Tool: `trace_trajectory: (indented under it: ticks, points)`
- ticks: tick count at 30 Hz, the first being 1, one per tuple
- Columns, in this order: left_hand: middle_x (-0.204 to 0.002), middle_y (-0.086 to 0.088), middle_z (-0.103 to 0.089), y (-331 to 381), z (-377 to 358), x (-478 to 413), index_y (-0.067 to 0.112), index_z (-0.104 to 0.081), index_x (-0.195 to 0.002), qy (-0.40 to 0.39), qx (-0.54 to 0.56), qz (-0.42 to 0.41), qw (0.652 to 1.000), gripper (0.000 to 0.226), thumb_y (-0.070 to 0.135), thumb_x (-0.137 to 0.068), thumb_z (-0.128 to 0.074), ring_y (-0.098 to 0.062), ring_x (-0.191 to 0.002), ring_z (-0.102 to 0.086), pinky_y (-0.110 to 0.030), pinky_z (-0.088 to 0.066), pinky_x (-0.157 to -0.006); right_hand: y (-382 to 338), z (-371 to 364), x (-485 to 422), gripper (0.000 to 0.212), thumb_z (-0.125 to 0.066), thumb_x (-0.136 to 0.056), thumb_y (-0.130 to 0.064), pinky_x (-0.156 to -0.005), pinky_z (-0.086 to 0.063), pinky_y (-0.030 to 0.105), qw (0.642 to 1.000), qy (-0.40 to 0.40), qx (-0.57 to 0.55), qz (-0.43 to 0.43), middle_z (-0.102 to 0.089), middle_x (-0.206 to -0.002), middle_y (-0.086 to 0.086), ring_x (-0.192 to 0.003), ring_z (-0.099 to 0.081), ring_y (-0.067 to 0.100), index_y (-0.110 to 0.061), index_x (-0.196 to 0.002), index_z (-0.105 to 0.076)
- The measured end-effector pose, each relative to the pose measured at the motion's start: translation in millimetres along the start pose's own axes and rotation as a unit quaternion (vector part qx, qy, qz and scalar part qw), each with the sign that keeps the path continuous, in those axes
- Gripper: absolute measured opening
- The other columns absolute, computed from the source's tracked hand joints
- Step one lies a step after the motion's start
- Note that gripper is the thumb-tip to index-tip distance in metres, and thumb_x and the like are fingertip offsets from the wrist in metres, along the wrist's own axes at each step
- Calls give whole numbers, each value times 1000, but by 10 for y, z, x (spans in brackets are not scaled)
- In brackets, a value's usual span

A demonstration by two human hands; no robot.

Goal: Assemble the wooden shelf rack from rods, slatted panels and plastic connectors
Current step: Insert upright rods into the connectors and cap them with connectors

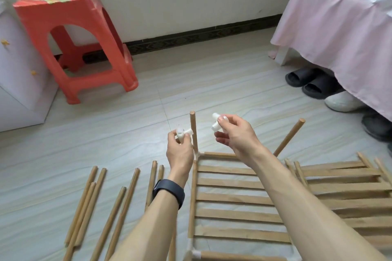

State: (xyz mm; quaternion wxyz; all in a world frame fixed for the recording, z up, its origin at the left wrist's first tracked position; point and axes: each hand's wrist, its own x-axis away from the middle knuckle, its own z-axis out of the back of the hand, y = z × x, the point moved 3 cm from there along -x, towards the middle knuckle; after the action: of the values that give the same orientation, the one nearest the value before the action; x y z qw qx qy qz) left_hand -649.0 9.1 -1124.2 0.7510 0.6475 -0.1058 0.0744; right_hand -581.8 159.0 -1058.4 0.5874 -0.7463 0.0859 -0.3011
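1. head view: both your hands are up over the floor, and each one has a white piece in it.
2. your left hand has thumb and fingers curled round a white plastic connector, one stub poking right, just beside the upright rod.
3. your right hand pinches a second connector between thumb and fingertips, held a touch higher, right of that rod's top and apart from it.
4. the upright rod stands in a corner connector at the far left corner of the slatted panel, which lies flat on the floor under your forearms.
5. at the panel's far right corner a tilted rod leans out to the right.
6. the near left corner carries a near connector too, with a rod running right from it.
7. a stack of panels lies just right of that, overlapping; how many, you can't tell.
8. loose rods lie roughly side by side on the floor, left of the panel.
9. a black band sits on your left wrist; a red stool stands by the wall and dark slippers sit under the pink bed cover.
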Motion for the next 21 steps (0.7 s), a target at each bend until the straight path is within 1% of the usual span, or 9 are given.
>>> trace_trajectory:
  ticks: [3, 5, 6, 9, 11, 13, 16, 19, 21]
  points:
    - [-101, -1, -63, -65, -36, -210, 25, -49, -103, 20, 20, 34, 999, 12, 20, -94, -55, -19, -80, -70, -42, -58, -78, 15, 19, -107, 22, -57, -103, -18, -68, -57, 27, 995, -14, -90, -29, -64, -87, 9, -70, -64, 18, 0, -112, -66]
    - [-102, -6, -65, -64, -88, -339, 22, -49, -99, 33, -8, 33, 999, 8, 17, -93, -48, -21, -81, -67, -45, -56, -81, 20, 33, -134, 24, -59, -102, -16, -66, -57, 28, 988, -17, -145, -54, -64, -87, 10, -66, -64, 18, 3, -113, -67]
    - [-101, -7, -65, -44, -129, -388, 23, -50, -101, 26, -30, 26, 999, 10, 18, -93, -46, -23, -83, -65, -45, -55, -82, 28, 37, -137, 27, -60, -101, -16, -65, -57, 28, 984, -18, -163, -64, -64, -90, 11, -65, -64, 18, 4, -116, -67]
    - [-102, -4, -64, 44, -283, -492, 31, -53, -123, -51, -92, -20, 994, 32, 23, -93, -48, -25, -97, -61, -42, -51, -89, 56, 56, -115, 31, -61, -101, -18, -64, -54, 27, 981, -24, -174, -79, -60, -101, 14, -66, -62, 17, 2, -124, -66]
    - [-104, -3, -66, 89, -367, -525, 34, -54, -129, -94, -139, -56, 984, 34, 32, -95, -53, -25, -99, -63, -40, -50, -91, 51, 84, -89, 31, -60, -101, -21, -62, -54, 26, 982, -36, -165, -80, -58, -105, 14, -65, -60, 16, -2, -125, -67]
    - [-104, 2, -66, 93, -388, -530, 32, -58, -119, -83, -172, -94, 977, 24, 44, -99, -53, -24, -95, -67, -39, -51, -91, 39, 116, -62, 30, -60, -101, -23, -62, -54, 25, 982, -45, -167, -74, -58, -107, 14, -63, -59, 15, -6, -124, -69]
    - [-100, 5, -67, -1, -372, -442, 32, -60, -108, -65, -179, -129, 973, 22, 51, -100, -52, -16, -83, -68, -36, -52, -83, 17, 166, -37, 27, -62, -100, -24, -65, -55, 25, 979, -57, -182, -65, -58, -107, 13, -65, -60, 15, -11, -122, -72]
    - [-83, 10, -65, -127, -366, -350, 33, -61, -108, -73, -182, -144, 970, 24, 55, -98, -54, -12, -80, -64, -36, -51, -76, 18, 190, -22, 28, -63, -100, -23, -67, -56, 27, 977, -61, -196, -64, -62, -105, 13, -68, -63, 16, -10, -122, -72]
    - [-77, 12, -63, -164, -354, -311, 34, -63, -106, -86, -185, -149, 967, 24, 56, -97, -55, -5, -76, -61, -35, -51, -73, 47, 192, -23, 30, -62, -100, -22, -66, -57, 27, 977, -55, -195, -69, -63, -102, 13, -68, -64, 17, -6, -125, -69]
